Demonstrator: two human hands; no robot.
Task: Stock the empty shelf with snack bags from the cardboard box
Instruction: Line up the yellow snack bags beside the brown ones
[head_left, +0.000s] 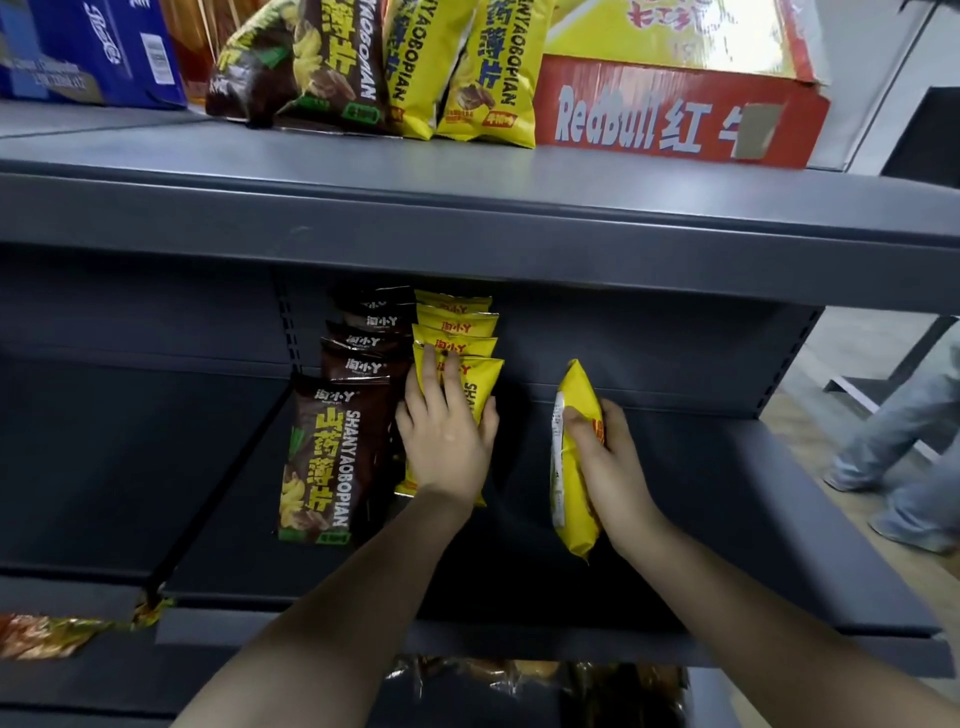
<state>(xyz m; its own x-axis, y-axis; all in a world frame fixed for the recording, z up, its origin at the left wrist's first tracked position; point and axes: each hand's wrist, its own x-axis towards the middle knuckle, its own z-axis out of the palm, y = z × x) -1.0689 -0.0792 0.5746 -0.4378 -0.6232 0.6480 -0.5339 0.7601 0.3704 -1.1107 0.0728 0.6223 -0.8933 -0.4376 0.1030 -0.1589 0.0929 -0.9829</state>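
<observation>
On the grey middle shelf (727, 519) stand a row of brown snack bags (322, 457) and, to its right, a row of yellow snack bags (457, 332). My left hand (447, 431) lies flat with straight fingers against the front yellow bag of that row. My right hand (608, 467) grips another yellow snack bag (571, 467) edge-on and upright, a short way right of the yellow row, just above the shelf. The cardboard box is not in view.
The top shelf (467, 171) carries more brown and yellow bags (363, 62), a red RedBull carton (675, 119) and a blue carton (88, 52). Snack packs (47, 634) lie lower left and below (519, 675). A person's legs (904, 447) stand at right.
</observation>
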